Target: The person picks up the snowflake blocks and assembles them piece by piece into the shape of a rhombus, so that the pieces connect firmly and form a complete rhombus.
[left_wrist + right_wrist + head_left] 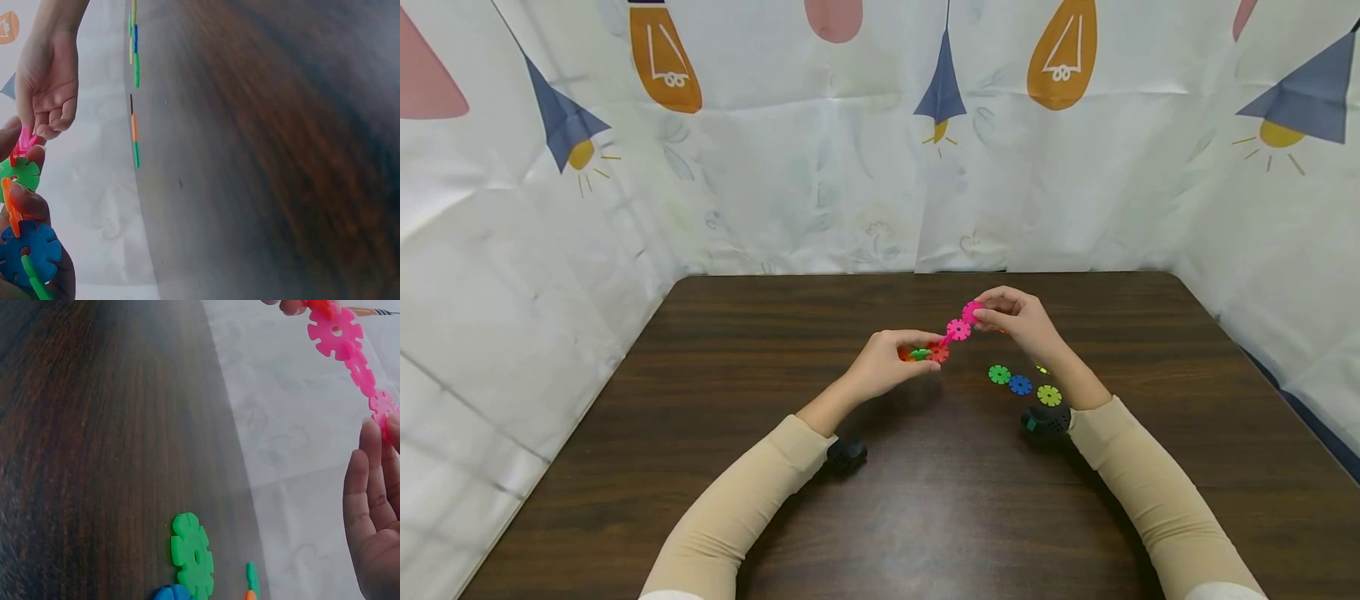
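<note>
My left hand (pixel 877 364) holds one end of a chain of notched plastic flower discs above the table. In the left wrist view, a blue disc (pixel 39 247), an orange disc (pixel 10 206) and a green disc (pixel 26 172) of that chain show among its fingers. Pink discs (pixel 958 330) run on from there, slotted together at angles, toward my right hand (pixel 1018 317). Thumb and fingertips of the right hand pinch the pink disc (pixel 380 406) at the far end, so the chain spans both hands, rising to the right.
On the brown table (pixel 737 358), below the right forearm, lie a loose green disc (pixel 999 374), a blue disc (pixel 1020 385) and a yellow-green disc (pixel 1049 396). Black devices (pixel 1047 419) sit at both wrists. A white patterned curtain (pixel 820 192) surrounds the table's back and sides.
</note>
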`<action>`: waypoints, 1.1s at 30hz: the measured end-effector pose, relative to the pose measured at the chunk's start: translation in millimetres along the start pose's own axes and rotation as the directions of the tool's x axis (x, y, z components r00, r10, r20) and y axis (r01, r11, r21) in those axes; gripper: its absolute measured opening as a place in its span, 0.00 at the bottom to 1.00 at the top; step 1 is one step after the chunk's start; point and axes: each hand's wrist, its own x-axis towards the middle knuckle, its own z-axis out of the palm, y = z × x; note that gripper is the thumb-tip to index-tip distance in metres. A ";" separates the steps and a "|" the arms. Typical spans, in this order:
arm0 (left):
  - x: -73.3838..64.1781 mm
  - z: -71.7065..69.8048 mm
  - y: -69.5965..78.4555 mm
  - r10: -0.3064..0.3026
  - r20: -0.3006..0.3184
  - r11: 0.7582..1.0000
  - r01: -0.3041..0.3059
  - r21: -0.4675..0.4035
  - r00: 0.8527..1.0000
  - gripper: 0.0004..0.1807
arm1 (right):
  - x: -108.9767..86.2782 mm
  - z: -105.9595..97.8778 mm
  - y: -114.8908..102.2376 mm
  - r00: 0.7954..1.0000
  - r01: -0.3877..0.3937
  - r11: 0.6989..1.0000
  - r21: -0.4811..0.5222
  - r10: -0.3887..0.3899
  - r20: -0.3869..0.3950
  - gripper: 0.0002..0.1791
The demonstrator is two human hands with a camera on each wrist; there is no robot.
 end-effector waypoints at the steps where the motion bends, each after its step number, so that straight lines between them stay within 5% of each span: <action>1: 0.0 0.2 0.1 0.001 -0.003 1.000 -0.001 -0.002 1.000 0.21 | -0.2 -0.1 0.7 1.000 -0.001 1.000 0.006 0.001 -0.003 0.12; 18: 0.4 1.1 3.3 0.016 -0.007 1.000 -0.016 0.015 1.000 0.26 | -3.8 0.7 6.4 0.998 -0.039 0.959 0.280 0.022 0.065 0.11; 33: -2.5 -1.6 4.9 0.096 0.012 0.991 -0.096 0.093 0.995 0.27 | -3.5 7.7 8.8 0.999 -0.041 0.958 0.283 0.029 0.046 0.15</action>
